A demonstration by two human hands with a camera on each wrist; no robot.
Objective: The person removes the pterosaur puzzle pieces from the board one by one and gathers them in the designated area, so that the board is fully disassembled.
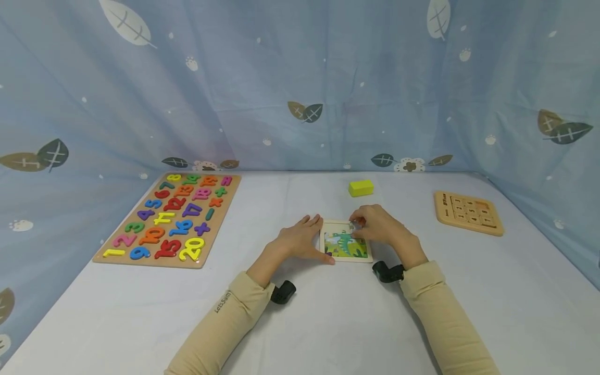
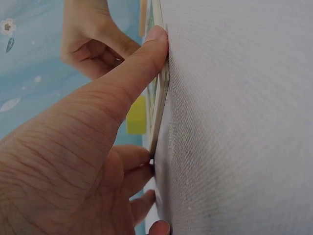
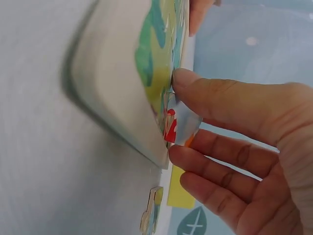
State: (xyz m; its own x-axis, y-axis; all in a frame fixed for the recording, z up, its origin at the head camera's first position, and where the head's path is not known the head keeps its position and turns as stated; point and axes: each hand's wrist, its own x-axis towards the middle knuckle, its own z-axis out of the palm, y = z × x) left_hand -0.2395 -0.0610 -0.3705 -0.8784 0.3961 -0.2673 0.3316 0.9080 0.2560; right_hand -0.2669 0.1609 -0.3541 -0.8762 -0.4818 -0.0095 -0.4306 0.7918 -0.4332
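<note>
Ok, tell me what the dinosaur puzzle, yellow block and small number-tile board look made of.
Dinosaur puzzle: likely wood with a smooth printed top; its pale edge shows in the left wrist view.
Yellow block: painted wood or plastic; the even matte colour shows no grain.
Small number-tile board: probably wood, smooth-finished, judging by its tan colour.

Beyond your fingers [image 3: 215,169] you've got a lt-blue curtain [image 1: 262,67] w/ leaf prints [image 1: 313,113] & paw prints [image 1: 191,64], flanking L & R; below your fingers, white cloth [image 1: 323,328] runs back to it. Light's soft.
</note>
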